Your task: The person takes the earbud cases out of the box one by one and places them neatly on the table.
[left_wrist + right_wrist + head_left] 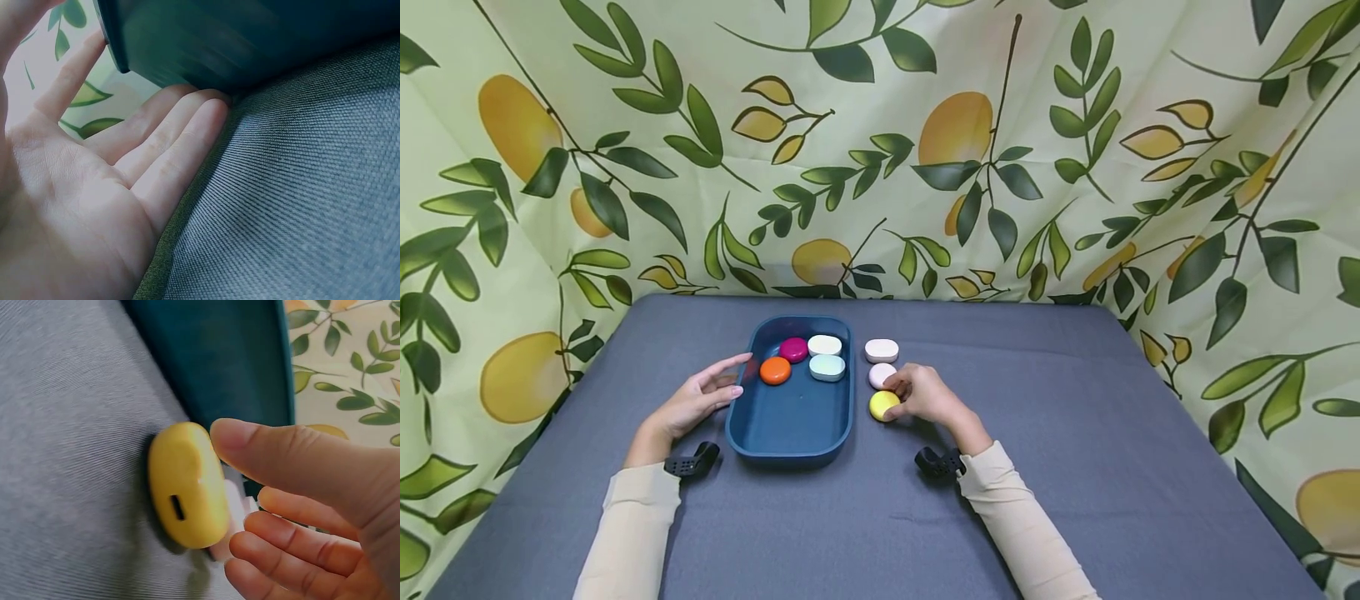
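My left hand (696, 402) rests beside the blue tray (790, 457), its fingers extended. In the left wrist view, the fingertips are at the tray's outer wall. A round yellow earbud case (187, 487) with a dark slot in its side stands on the cloth right of the tray. My right hand (928, 396) is over it, the thumb at its edge and the other fingers loosely bent close by. Just behind it lie a round pale pink case (880, 376), partly hidden by the fingers, and an oblong pale pink case (881, 351).
Inside the tray's far half sit an orange case (775, 371), a magenta case (793, 349), a white case (824, 346) and a pale blue case (827, 367). Grey cloth (1037, 400) covers the table. A leaf-patterned curtain (880, 167) hangs behind.
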The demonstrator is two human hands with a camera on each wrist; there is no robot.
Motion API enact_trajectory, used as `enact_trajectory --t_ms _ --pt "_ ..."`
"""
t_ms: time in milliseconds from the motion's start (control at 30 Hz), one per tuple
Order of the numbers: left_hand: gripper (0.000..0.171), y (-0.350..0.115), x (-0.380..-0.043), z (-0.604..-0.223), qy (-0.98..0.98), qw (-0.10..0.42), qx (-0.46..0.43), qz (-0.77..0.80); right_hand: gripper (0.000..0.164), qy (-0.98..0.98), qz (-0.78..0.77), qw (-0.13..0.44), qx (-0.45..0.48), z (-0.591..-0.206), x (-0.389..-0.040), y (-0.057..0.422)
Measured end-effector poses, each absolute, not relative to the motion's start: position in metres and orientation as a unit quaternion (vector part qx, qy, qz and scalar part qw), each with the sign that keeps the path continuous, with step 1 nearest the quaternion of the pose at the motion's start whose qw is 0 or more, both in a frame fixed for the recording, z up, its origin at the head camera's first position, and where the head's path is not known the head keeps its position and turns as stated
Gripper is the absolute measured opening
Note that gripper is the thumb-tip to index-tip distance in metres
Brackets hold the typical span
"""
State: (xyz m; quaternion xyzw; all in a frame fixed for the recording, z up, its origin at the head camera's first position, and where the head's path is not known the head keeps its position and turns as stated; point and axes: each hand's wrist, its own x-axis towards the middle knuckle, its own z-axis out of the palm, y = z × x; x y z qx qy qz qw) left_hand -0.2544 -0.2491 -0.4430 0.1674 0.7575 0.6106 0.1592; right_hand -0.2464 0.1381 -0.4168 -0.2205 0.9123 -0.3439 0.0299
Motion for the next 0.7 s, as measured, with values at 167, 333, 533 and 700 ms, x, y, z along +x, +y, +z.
enact_trajectory --t_ms 167,333,533,700 --pt "0.061 -0.251 -0.255 -0.441 0.755 0.159 0.172 0.613 0.040 0.905 -0.363 0.021 -0.219 -0.408 -0.247 0.139" --pt "0.062 -0.250 -0.254 -0.443 0.761 0.162 0.166 0.606 0.038 0.898 -0.383 0.013 -0.216 -0.402 -0.248 0.135" --pt "0.061 -0.250 -0.254 -0.443 0.758 0.161 0.169 0.609 0.036 0.891 -0.402 0.013 -0.213 -0.385 -0.252 0.122" --pt "0.061 -0.250 -0.255 -0.443 0.755 0.162 0.174 0.612 0.034 0.876 -0.432 0.030 -0.211 -0.369 -0.257 0.106"
